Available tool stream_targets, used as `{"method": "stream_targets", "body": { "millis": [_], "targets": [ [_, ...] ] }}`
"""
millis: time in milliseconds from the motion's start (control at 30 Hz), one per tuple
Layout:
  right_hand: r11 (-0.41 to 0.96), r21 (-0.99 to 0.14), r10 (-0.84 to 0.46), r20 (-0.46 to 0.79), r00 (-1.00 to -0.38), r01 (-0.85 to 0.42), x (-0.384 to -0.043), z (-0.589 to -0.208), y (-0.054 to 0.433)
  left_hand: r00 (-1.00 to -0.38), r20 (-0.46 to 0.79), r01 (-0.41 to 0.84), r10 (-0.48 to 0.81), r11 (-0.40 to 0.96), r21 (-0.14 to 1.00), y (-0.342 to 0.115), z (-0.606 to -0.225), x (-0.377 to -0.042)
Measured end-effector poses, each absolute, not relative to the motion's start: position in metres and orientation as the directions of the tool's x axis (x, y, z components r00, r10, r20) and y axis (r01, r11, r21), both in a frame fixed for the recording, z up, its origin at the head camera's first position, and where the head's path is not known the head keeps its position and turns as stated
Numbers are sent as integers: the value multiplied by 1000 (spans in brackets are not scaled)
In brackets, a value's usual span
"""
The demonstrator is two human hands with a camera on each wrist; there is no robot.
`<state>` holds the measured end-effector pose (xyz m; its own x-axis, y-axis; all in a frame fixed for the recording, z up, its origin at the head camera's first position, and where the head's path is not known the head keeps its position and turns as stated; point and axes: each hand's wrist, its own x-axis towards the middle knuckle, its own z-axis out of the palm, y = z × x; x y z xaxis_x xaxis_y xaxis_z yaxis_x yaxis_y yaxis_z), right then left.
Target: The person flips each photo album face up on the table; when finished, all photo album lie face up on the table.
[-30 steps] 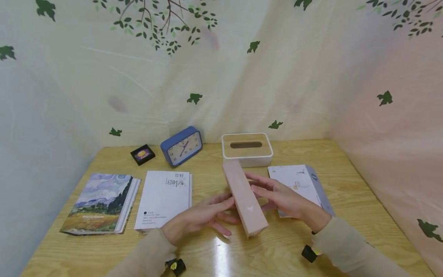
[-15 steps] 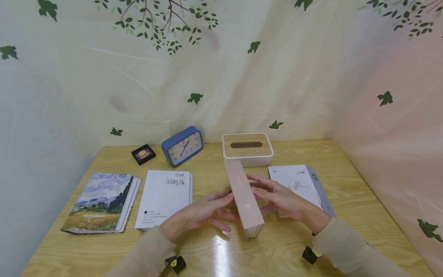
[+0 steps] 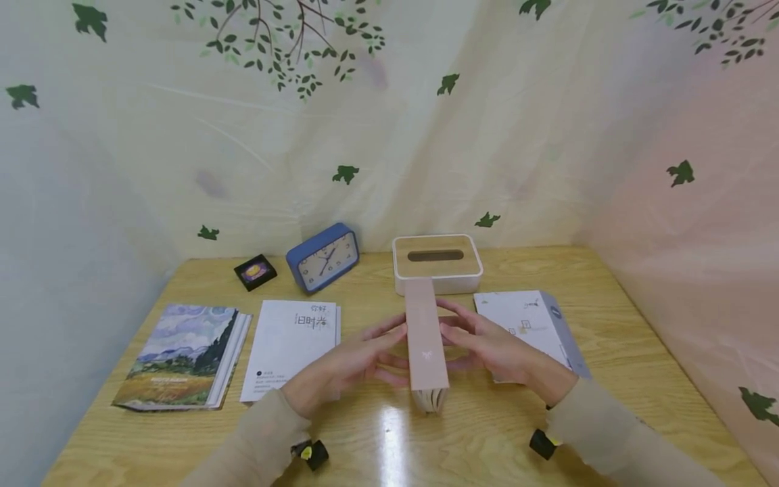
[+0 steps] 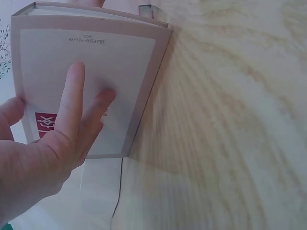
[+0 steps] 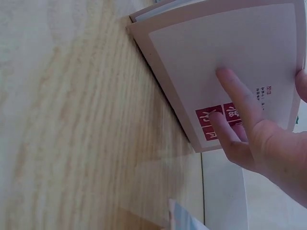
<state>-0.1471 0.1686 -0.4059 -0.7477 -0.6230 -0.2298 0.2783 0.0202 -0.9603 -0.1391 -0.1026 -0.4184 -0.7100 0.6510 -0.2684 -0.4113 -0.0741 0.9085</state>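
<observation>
- Pink book point(image 3: 427, 338) is spine-up between two hands, in front of the tissue box point(image 3: 465, 281); looks like it's standing on the worktop point(image 3: 475, 439), though I can't swear to the contact underneath.
- Left hand point(image 3: 365, 358) and right hand point(image 3: 494, 343): fingers fairly straight against the covers, not wrapped round.
- Uneven pushing could tip it sideways; if both ease off, the covers might splay and it'd slump.
</observation>
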Motion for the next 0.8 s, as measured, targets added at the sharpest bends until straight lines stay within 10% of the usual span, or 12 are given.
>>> {"method": "stream_targets", "body": {
  "millis": [800],
  "targets": [
    [84, -967, -586, -243, -773, 241, -157, -415, 161, -724, -270, -465, 634, -160, 871, -103, -414, -143]
  ]
}}
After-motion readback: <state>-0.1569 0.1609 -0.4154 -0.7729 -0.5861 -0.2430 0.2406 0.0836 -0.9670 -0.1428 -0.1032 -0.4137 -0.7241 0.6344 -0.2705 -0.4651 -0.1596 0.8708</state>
